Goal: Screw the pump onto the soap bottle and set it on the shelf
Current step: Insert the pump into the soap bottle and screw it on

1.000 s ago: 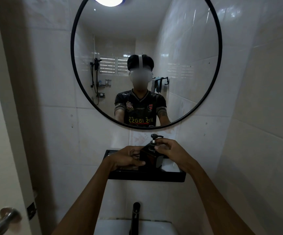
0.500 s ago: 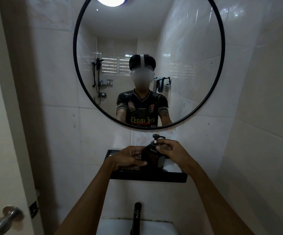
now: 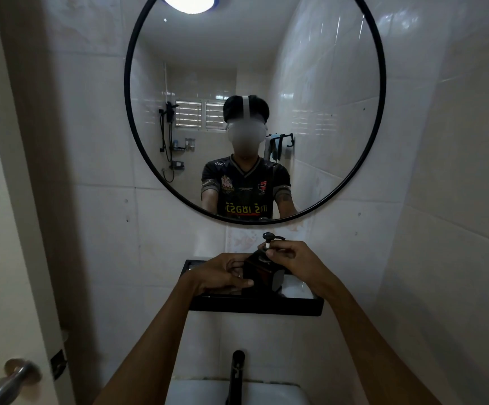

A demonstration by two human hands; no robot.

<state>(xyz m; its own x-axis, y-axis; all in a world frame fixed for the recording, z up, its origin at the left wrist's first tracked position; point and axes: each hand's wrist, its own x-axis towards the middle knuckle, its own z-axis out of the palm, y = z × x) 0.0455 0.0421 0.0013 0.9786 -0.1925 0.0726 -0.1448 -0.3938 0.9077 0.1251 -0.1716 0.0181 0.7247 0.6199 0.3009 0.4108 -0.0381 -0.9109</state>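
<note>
While the left hand [image 3: 222, 273] is gripping the dark soap bottle [image 3: 262, 274] from its nine-o'clock side, the right hand [image 3: 291, 260] is pinching the collar of the pump [image 3: 269, 239] at the bottle's twelve o'clock. The bottle is sitting upright over the black shelf [image 3: 255, 306], which is hanging at six o'clock below the round mirror [image 3: 379, 118] and twelve o'clock above the faucet [image 3: 236, 372].

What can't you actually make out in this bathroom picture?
All from the head view:
- How far the pump is threaded on: the right hand covers its collar.
- The soap bottle base and whether it rests on the shelf: the left hand and the shelf's front lip hide it.
- The sink: cut off by the bottom edge.
</note>
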